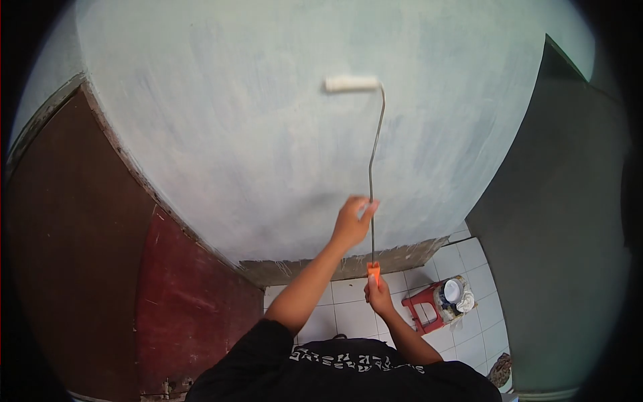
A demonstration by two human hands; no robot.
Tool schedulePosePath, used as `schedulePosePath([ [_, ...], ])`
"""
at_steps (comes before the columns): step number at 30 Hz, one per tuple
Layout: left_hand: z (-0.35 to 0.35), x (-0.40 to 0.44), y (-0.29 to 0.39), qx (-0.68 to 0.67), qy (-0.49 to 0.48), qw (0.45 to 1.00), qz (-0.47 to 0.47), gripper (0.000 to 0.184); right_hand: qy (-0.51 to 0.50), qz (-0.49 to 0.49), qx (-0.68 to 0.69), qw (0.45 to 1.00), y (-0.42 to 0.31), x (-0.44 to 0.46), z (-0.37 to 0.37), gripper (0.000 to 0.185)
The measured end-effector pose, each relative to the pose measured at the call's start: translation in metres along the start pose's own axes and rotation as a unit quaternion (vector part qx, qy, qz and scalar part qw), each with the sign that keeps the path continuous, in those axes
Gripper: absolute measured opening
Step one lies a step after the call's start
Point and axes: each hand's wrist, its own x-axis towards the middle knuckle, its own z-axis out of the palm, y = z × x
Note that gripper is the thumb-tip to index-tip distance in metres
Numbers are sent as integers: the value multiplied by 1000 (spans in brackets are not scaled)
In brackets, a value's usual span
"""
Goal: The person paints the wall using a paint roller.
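Observation:
A paint roller (pixel 352 84) with a white sleeve lies against the pale, streaky wall (pixel 268 134), slightly blurred. Its long, thin metal rod (pixel 377 134) runs down to an orange handle (pixel 374 270). My right hand (pixel 378 296) is closed around that handle, thumb along its front. Higher up, my left hand (pixel 353 220) has its curled fingers and thumb at the rod, in a loose pinch; the exact contact is partly hidden.
A red stool (pixel 418 305) at the lower right bears a paint container (pixel 453 291) and a whitish crumpled thing (pixel 465 303). A brown and red door panel (pixel 181 295) stands left, a dark grey panel (pixel 562 201) right. White tiles (pixel 321 321) cover the floor.

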Motion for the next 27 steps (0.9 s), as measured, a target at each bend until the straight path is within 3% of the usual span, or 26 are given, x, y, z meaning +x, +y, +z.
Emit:
schedulePosePath([
  [4, 31, -79, -65, 27, -22, 998, -60, 31, -16, 74, 6, 997, 69, -41, -11, 46],
  [6, 35, -96, -70, -54, -13, 995, -86, 28, -18, 168, 49, 984, 74, -55, -13, 41],
  [11, 28, -73, -43, 1, 11, 999, -38, 22, -8, 129, 54, 990, 61, -48, -10, 40],
  [14, 14, -40, -3, -22, 43, 999, -22, 23, -18, 97, 60, 993, 6, -39, -1, 40],
  [17, -4, 10, 45, -31, 101, 993, 57, 25, 24, 44, 9, 999, -67, -25, 12, 39],
  [21, -33, 84, 119, -12, 127, 977, 168, 26, 3, -50, 12, 999, -182, -22, 14, 41],
  [24, -51, 132, 173, -14, 131, 966, 221, 24, -70, -95, 69, 991, -259, -26, 7, 45],
  [26, -67, 169, 220, -26, 115, 964, 237, 25, -183, -118, 209, 953, -320, -30, 5, 47],
  [27, -76, 187, 245, -36, 98, 967, 230, 26, -184, -127, 209, 952, -340, -31, 6, 47],
])
